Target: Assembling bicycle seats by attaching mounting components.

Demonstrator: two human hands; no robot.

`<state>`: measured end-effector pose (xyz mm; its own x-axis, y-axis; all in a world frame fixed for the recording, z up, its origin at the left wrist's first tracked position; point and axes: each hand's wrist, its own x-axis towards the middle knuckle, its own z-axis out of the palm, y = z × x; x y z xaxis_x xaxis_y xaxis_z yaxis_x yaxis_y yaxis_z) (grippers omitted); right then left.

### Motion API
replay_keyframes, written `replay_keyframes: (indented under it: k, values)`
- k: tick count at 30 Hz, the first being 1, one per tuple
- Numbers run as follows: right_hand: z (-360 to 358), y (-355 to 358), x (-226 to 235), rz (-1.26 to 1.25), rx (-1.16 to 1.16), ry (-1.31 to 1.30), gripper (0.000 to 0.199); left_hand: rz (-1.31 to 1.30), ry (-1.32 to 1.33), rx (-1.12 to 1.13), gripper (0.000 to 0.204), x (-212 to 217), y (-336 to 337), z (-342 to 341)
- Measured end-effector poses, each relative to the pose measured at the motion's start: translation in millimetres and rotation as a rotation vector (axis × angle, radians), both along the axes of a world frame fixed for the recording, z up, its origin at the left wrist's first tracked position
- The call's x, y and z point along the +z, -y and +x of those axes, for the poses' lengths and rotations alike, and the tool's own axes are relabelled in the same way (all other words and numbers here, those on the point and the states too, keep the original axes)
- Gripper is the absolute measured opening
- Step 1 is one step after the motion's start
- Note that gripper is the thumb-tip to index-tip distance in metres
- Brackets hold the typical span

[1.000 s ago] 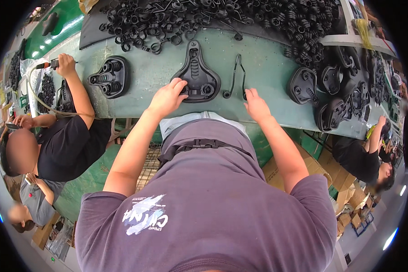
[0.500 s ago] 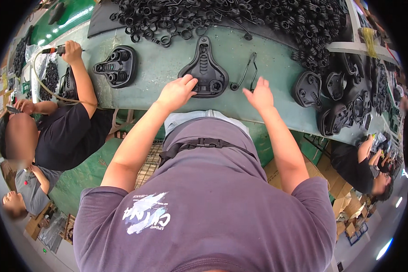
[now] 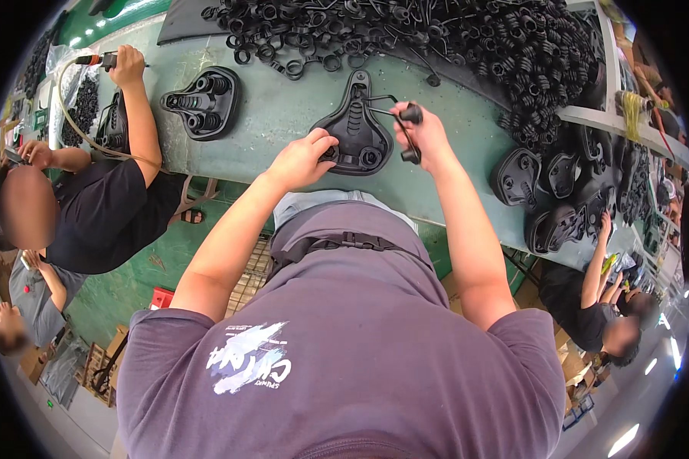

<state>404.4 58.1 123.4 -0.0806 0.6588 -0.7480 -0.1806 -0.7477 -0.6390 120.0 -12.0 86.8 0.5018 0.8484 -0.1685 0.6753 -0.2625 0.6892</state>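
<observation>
A black bicycle saddle lies underside up on the green bench in front of me, its narrow nose pointing away. My left hand grips its wide end at the left edge, fingers curled over the rim. Closed on a bent black saddle rail with round black end pieces, my right hand is over the saddle's right side. The rail's bent end reaches over the saddle's middle, near the nose; I cannot tell whether it touches.
Heaps of black rings cover the bench's far side. Another upturned saddle lies to the left, and several more saddles are at right. A co-worker on the left holds a power tool; other people sit at right.
My right hand has picked up the saddle rail from the bench and brought it left over the saddle. My left hand has closed on the saddle's left edge.
</observation>
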Motion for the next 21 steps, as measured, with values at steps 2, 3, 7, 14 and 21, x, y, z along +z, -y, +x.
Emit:
replay_keyframes:
  k: [2,3,7,14,21]
  values:
    - [-15,-18,-7,-0.011,-0.009,0.034,0.024,-0.053,0.023,-0.011,0.048,-2,-8,0]
    - [-24,-31,-12,-0.018,-0.025,0.061,0.023,-0.048,0.013,-0.001,0.048,-2,-12,-1]
    - [-34,-54,-26,0.183,0.346,0.473,0.045,0.049,0.212,-0.003,0.048,-25,-14,-6]
    - [-98,16,-31,0.706,0.692,1.148,0.071,-0.053,0.204,0.008,0.050,-29,-17,-1]
    - [-87,19,-23,0.753,0.866,1.180,0.075,0.100,0.200,0.308,0.073,-2,2,3]
